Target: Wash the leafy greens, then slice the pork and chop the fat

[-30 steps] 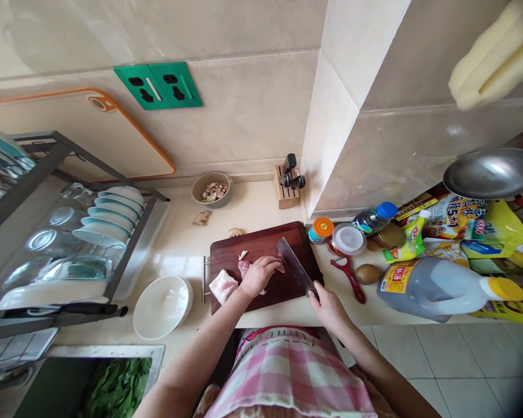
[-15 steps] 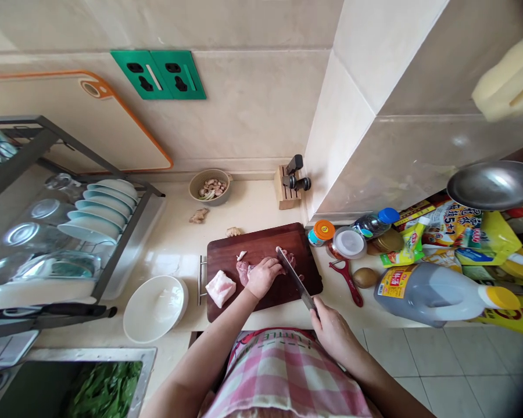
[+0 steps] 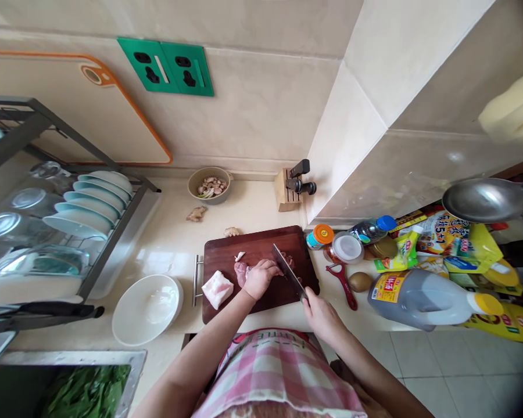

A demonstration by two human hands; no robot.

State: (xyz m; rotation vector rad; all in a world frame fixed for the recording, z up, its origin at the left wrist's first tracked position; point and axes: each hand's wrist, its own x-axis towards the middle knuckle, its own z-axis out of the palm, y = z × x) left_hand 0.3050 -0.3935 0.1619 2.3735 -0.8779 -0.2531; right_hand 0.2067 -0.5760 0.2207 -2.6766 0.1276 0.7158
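- So the left hand (image 3: pixel 262 278) is pressing down on a pinkish piece of meat (image 3: pixel 240 271), which is lying about mid-board, partly hidden under that hand.
- Left fingers are bunching close together, tips pointing at the blade and nearly meeting it. Can't tell where the thumb is sitting.
- The right hand (image 3: pixel 325 316) is gripping the big kitchen knife (image 3: pixel 289 273) by its handle, fingers curling tight around it; the thumb isn't showing clearly.
- The blade is slanting across the board just beside the left fingertips. Can't tell if it's actually touching wood or meat.
- Some small cut bits (image 3: pixel 290 259) are lying past the blade, on the right-hand side.
- All of that is happening on a dark wooden cutting board (image 3: pixel 222 248). A pale fatty chunk (image 3: pixel 218 289) is sitting near its left edge, and a little white scrap (image 3: pixel 239 256) is resting just above the pink meat.
- A knob of ginger (image 3: pixel 232 231) is sitting at the board's far edge.
- A white bowl (image 3: pixel 146 310) is standing left of the board, near the metal-rimmed sink (image 3: pixel 138 371) where leafy greens (image 3: pixel 89 390) are piling up.
- Over on the right, a red peeler (image 3: pixel 344 286) is lying near the board, with a brown roundish thing (image 3: pixel 360 282) sitting just beside it.
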